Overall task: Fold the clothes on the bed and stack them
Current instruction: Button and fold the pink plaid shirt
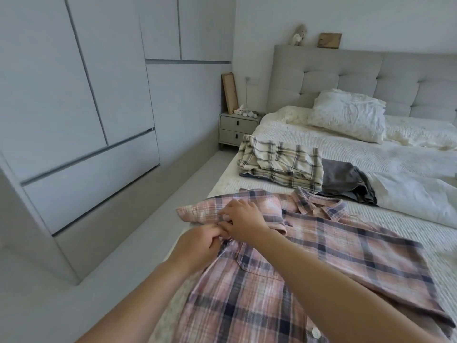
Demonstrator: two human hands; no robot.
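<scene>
Pinching the left sleeve seam of the pink plaid shirt [309,246], both hands, left hand [197,246] and right hand [243,221], have fingers clamped on cloth; shirt lies on bed [371,154], folded stack [282,164] at twelve o'clock; advise pulling sleeve flat before folding inward

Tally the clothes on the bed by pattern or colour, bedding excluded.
Pink plaid shirt, held by left hand and right hand: 1
Cream plaid folded pile: 1 pile; number of garments inside cannot be told
Dark grey garment: 1
Total: 3
</scene>
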